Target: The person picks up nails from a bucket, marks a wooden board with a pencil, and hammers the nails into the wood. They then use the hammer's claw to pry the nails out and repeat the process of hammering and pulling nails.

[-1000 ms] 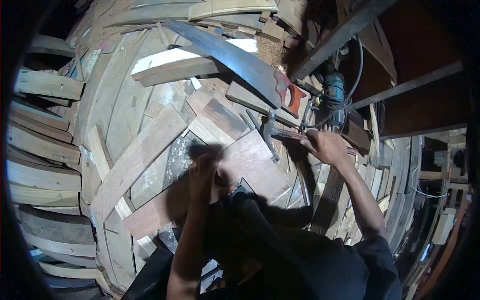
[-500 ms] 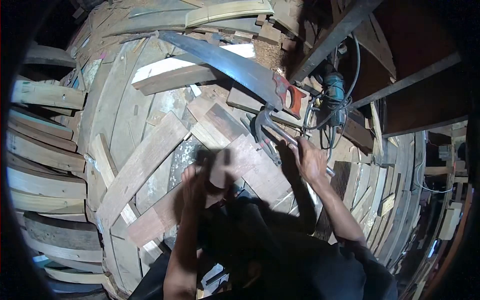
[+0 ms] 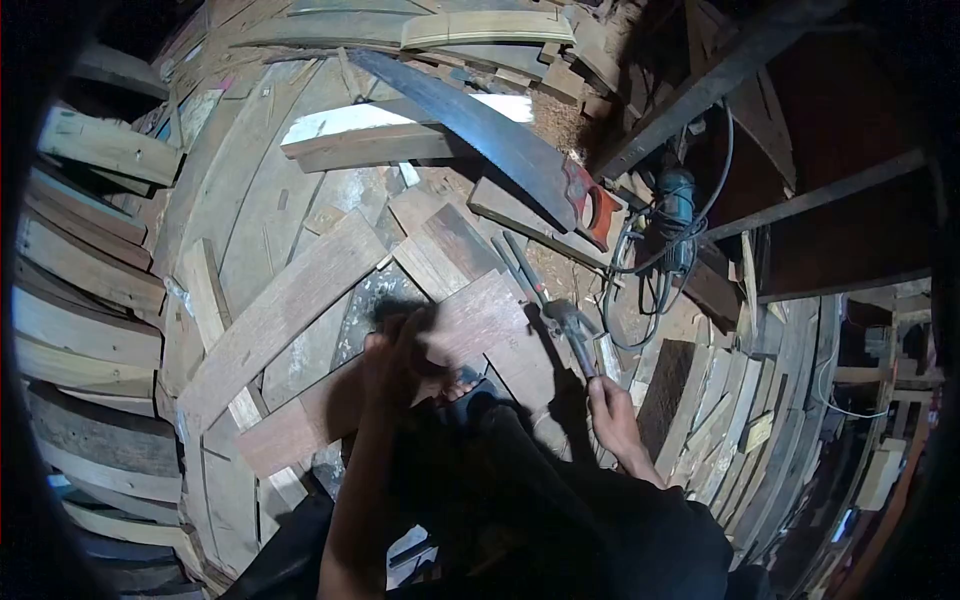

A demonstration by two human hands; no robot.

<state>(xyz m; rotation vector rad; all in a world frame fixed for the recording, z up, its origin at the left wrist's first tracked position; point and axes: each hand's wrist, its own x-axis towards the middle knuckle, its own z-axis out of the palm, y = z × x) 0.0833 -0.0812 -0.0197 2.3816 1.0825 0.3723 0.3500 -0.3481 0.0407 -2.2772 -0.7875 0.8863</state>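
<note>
My right hand (image 3: pixel 615 425) is wrapped round the handle of a hammer (image 3: pixel 575 335), its head over the boards to the right of centre. My left hand (image 3: pixel 392 355) is in deep shadow above a reddish wooden board (image 3: pixel 475 315). Its fingers look curled together, but whatever they hold is too dark to make out. Another plank (image 3: pixel 285 305) lies slanting to the left of that board. Beyond the hammer head lie long-handled pincers (image 3: pixel 520 265), partly hidden. A foot (image 3: pixel 460 388) shows at the edge of the board.
A handsaw (image 3: pixel 470 125) with a red handle (image 3: pixel 595 205) rests across a white-topped beam (image 3: pixel 380 140). To the right lies a teal power tool (image 3: pixel 676 205) with its looped cable. Curved timber ribs (image 3: pixel 95 300) line the left side, and stacked planks (image 3: pixel 715 400) lie at the right.
My right hand has come down and nearer my body, bringing the hammer away from the saw handle. My left hand stays over the board. The whole view has shifted slightly.
</note>
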